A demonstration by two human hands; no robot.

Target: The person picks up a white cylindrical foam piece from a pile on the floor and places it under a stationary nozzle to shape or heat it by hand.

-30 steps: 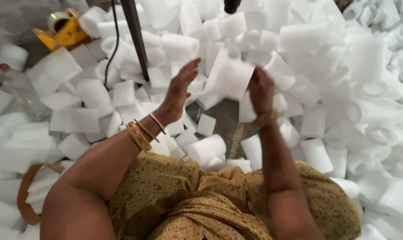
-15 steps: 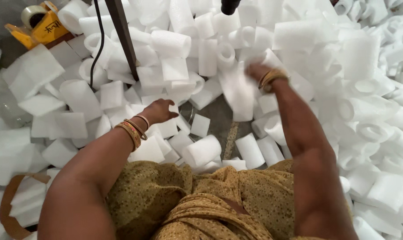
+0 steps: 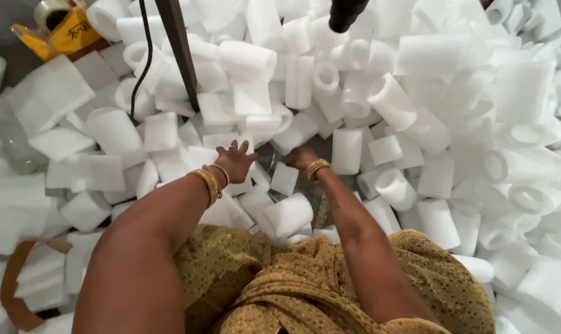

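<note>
White foam rolls [image 3: 284, 214] cover the floor; left hand [image 3: 234, 162] spread open, right hand's [image 3: 302, 158] grip unclear

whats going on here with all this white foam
A person in a mustard-yellow garment sits amid a heap of white foam rolls and flat foam pieces. Both hands reach down into the pile: the left hand is spread open over it, and the right hand is mostly hidden among the pieces. Neither clearly holds anything.
</note>
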